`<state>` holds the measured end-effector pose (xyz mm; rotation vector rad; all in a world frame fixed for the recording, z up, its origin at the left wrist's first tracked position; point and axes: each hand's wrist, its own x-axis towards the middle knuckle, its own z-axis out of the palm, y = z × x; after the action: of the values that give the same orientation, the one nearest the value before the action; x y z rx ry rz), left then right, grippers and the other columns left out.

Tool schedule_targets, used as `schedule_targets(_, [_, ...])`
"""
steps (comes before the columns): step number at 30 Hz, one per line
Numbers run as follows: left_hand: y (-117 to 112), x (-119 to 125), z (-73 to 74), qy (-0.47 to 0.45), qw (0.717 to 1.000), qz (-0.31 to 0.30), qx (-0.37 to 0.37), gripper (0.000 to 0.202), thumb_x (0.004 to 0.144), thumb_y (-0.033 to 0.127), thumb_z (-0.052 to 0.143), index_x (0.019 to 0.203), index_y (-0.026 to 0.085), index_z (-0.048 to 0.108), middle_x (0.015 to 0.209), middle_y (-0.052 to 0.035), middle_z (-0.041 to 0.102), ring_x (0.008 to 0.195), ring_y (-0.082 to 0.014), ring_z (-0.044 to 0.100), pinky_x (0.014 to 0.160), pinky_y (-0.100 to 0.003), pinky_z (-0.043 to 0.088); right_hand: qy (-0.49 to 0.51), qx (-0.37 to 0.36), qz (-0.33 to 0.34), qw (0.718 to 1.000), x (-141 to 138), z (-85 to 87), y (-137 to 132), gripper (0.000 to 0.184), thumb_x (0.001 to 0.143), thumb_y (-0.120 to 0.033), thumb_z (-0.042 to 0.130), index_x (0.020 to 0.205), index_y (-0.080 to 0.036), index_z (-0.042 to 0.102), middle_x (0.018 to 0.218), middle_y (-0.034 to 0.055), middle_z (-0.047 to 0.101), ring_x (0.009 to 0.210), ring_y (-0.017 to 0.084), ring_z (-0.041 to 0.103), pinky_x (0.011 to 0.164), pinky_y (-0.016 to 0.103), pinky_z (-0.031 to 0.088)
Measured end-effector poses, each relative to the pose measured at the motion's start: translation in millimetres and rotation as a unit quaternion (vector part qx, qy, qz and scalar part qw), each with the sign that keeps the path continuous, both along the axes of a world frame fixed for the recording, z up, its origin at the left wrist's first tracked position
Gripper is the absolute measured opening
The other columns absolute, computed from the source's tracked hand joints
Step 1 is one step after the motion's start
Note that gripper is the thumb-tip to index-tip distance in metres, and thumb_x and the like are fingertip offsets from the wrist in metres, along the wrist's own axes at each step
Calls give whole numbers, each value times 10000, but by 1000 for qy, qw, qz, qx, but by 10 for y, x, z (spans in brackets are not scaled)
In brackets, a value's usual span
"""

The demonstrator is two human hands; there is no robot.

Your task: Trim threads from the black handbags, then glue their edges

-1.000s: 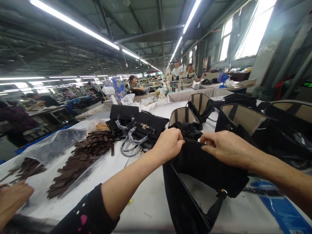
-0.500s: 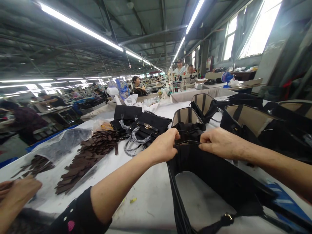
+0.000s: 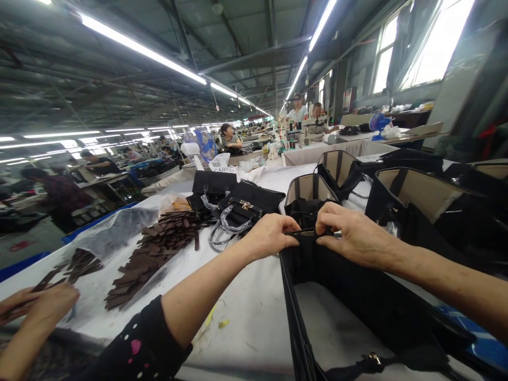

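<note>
My left hand (image 3: 270, 236) and my right hand (image 3: 351, 234) both pinch the far top edge of an open black bag (image 3: 357, 301) that stands on the white table (image 3: 246, 323). The fingertips of the two hands lie close together at the rim. The bag's mouth faces me, and a strap with a gold clasp (image 3: 372, 357) hangs across its near side. The bag's inside shows the pale table surface through it.
Several black bags with beige linings (image 3: 400, 193) stand behind and to the right. A black handbag with wrapped handles (image 3: 238, 209) lies left of them. Brown leather strips (image 3: 159, 241) are heaped on plastic at left, where another person's hands (image 3: 39, 307) work. Other workers sit at far tables.
The bag has been pulled open and stood up, its near strap dropping low. My hands have moved closer together on its far rim. The other person's hands have shifted rightward.
</note>
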<state>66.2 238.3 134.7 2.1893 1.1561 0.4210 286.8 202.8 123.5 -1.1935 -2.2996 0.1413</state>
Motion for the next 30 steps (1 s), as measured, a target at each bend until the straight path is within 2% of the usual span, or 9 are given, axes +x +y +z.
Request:
schedule_targets(4, [-25, 0, 6, -20, 1000, 10, -16, 170, 721, 196, 699, 878, 153, 749, 740, 15, 708, 683, -125, 617, 605, -198, 435, -7, 7, 20, 1000, -64, -5, 43, 77, 800, -154, 660, 766, -211, 622, 924, 23, 569, 896, 180, 558, 774, 304, 436])
schedule_targets(11, [-29, 8, 15, -5, 1000, 11, -2, 166, 730, 219, 703, 872, 160, 767, 756, 15, 724, 693, -132, 615, 624, -204, 435, 4, 16, 24, 1000, -113, -20, 94, 179, 796, -122, 642, 676, -202, 536, 889, 29, 582, 878, 183, 548, 759, 310, 433])
schedule_targets(17, [-29, -8, 3, -4, 1000, 9, -3, 168, 748, 244, 694, 860, 151, 778, 744, 11, 715, 679, -125, 591, 616, -209, 417, 3, 28, 26, 999, -107, -33, 109, 175, 798, -119, 601, 676, -206, 512, 932, 47, 607, 895, 191, 551, 801, 317, 445])
schedule_targets(21, [-19, 0, 4, 2, 1000, -9, -1, 243, 754, 373, 718, 861, 161, 766, 715, 16, 686, 624, -118, 552, 557, -217, 389, -4, 22, 13, 1000, -116, -28, 116, 187, 783, -91, 570, 666, -212, 489, 880, 42, 604, 876, 193, 550, 796, 320, 443])
schedule_targets(25, [-18, 37, 9, 1, 1000, -9, 27, 277, 790, 428, 684, 811, 160, 752, 693, 13, 668, 623, -115, 537, 551, -216, 376, 5, -4, 0, 1000, -121, -10, 119, 192, 754, -72, 565, 647, -210, 484, 819, 26, 596, 818, 175, 559, 735, 294, 429])
schedule_targets(30, [-24, 45, 3, 3, 999, 4, 34, 255, 789, 403, 680, 782, 157, 745, 670, 19, 657, 615, -111, 536, 550, -217, 366, 55, -106, -63, 991, -122, -17, 143, 77, 767, -147, 622, 776, -211, 581, 746, -23, 634, 698, 144, 588, 638, 263, 401])
